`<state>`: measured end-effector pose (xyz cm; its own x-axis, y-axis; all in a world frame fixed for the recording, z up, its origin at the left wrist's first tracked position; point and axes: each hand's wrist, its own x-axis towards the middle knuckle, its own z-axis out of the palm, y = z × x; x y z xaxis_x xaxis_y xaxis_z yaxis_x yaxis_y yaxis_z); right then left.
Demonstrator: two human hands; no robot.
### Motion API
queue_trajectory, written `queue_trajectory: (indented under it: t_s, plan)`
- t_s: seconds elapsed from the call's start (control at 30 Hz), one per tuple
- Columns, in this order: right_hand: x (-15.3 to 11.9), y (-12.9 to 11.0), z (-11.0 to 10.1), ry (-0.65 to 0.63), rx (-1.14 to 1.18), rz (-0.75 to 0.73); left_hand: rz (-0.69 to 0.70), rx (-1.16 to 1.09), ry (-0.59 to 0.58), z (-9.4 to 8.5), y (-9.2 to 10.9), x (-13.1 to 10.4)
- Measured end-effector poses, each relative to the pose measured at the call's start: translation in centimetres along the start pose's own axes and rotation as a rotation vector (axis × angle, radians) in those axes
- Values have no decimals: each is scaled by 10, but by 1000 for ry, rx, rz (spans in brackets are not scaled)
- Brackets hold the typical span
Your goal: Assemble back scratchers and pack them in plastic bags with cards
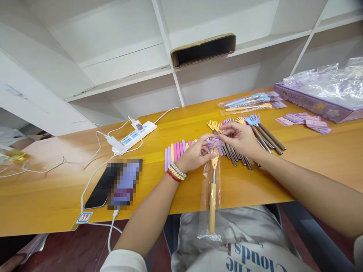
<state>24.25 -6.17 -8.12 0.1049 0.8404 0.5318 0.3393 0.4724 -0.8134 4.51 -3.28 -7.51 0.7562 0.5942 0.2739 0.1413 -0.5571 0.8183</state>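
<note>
A clear bag hangs below my hands at the table edge, with a yellow back scratcher inside, its claw end up. My left hand pinches the bag's upper part near the claw. My right hand has its fingers closed at the bag's top, beside a small purple card. Behind and right of my hands lie several scratchers with metal rods and yellow, purple and blue claws. Pink, purple and yellow tubes lie in a row behind my left hand.
Bagged scratchers lie at the back, near loose purple cards and a purple box of clear bags. Left are a power strip, cables, a black phone and a blurred phone. A cardboard box sits on the shelf.
</note>
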Motion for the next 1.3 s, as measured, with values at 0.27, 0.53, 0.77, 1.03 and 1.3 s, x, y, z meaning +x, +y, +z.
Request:
queue_trajectory:
  t_s: [0.27, 0.53, 0.77, 1.03, 1.3]
  plan:
    - [-2, 6, 1, -8, -81, -85, -43, 61, -43, -4, 0, 2]
    - [0, -4, -6, -137, -163, -300, -88, -129, 76, -3, -5, -1]
    - [1, 1, -4, -262, -283, -542, -85, -185, 89, -4, -2, 0]
    - [2, -2, -4, -308, -254, -428, -43, 5, 58, -6, -2, 1]
    - [-2, 9, 3, -190, 121, 14, -59, 62, 62, -4, 1, 1]
